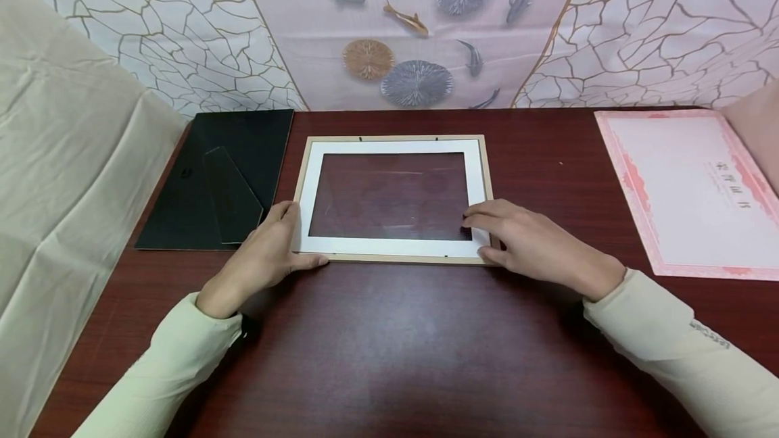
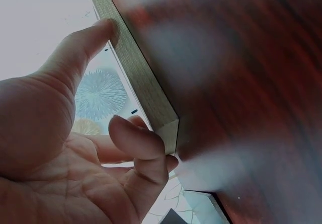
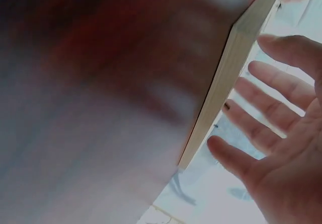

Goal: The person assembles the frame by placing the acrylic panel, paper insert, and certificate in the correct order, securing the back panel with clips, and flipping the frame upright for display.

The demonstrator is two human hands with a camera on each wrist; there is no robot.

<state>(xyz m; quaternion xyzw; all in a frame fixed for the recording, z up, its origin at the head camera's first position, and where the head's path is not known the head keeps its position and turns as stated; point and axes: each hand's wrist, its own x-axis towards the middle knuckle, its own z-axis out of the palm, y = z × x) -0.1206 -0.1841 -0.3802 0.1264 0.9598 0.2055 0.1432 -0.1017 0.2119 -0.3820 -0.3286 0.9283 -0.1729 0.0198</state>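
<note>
A light wooden picture frame lies flat on the dark red table, with a white mat inside it. Through the mat's rectangular window shows a clear, faintly reflecting pane. My left hand holds the frame's near left corner, thumb on the near edge and fingers along the left side. In the left wrist view the thumb touches the wooden edge and the fingers curl by the corner. Over the near right corner lies my right hand; its fingers are spread loosely over the mat, gripping nothing.
At the left lies a black backing board with a fold-out stand. A pink-bordered certificate sheet lies at the right. Patterned cloth rises behind the table, and pale cloth borders its left side.
</note>
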